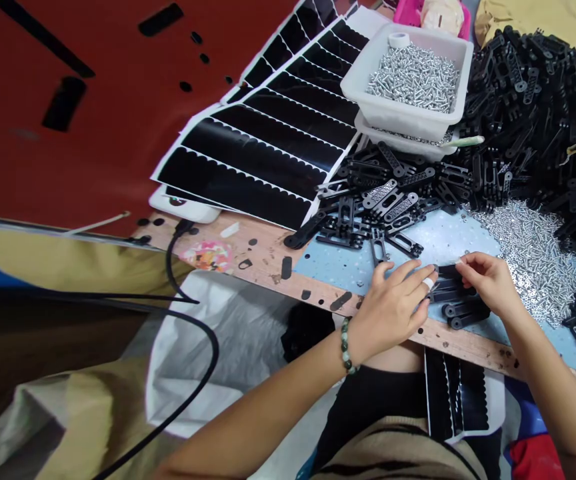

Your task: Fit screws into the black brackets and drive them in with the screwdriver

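Note:
Several black plastic arms [451, 293] lie side by side on the light blue mat [433, 233] at the table's front edge. My left hand [393, 303], with a white band on one finger and a beaded bracelet at the wrist, rests over their left ends, fingers spread. At their right ends my right hand [485, 280] has thumb and forefinger pinched by the far arm; what it pinches is too small to name. Loose black hinged parts [388, 197] lie beyond my hands. Silver screws [533, 247] are heaped right of my right hand.
A white tub of screws [408, 110] stands on another tray behind the loose parts. Behind it to the right rises a large pile of black parts [533, 100]. Sheets of black stickers [268, 127] cover the back left. A black cable [215, 353] hangs off the table's left.

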`<state>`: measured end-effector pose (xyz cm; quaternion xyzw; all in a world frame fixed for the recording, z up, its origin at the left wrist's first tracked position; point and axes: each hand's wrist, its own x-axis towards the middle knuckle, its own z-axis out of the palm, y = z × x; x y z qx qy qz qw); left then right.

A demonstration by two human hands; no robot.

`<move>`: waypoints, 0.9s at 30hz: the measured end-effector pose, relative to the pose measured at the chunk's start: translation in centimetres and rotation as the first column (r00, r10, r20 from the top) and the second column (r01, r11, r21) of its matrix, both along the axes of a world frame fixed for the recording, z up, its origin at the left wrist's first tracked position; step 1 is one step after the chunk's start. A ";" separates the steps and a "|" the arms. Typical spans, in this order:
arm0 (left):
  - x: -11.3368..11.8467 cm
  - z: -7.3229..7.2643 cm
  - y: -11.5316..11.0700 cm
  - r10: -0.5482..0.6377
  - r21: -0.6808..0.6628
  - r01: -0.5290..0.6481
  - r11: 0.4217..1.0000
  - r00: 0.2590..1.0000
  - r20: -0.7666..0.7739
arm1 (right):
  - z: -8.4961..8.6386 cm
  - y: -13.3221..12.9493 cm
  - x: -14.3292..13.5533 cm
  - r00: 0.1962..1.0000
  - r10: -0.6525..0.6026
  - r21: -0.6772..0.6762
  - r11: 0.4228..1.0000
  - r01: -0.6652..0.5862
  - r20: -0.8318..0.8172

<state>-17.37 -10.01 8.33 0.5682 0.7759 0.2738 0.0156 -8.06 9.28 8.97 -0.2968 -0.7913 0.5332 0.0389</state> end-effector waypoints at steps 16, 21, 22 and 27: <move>-0.2 0.2 -0.2 -0.029 -0.022 0.028 0.999 0.999 -0.027 | -0.5 0.4 -0.1 1.000 0.009 -0.034 0.999 -0.008 0.015; -0.1 0.0 -0.2 -0.028 -0.024 0.027 0.999 0.999 -0.040 | -0.6 0.4 -0.2 0.999 -0.005 -0.013 1.000 0.005 0.045; -0.1 0.0 -0.2 -0.028 -0.023 0.028 0.999 0.999 -0.039 | -0.6 0.4 -0.2 0.999 -0.006 -0.020 1.000 0.007 0.046; -0.1 0.0 -0.3 -0.031 -0.027 0.030 0.999 0.999 -0.027 | -0.6 0.4 -0.2 0.999 -0.003 -0.036 0.999 0.005 0.042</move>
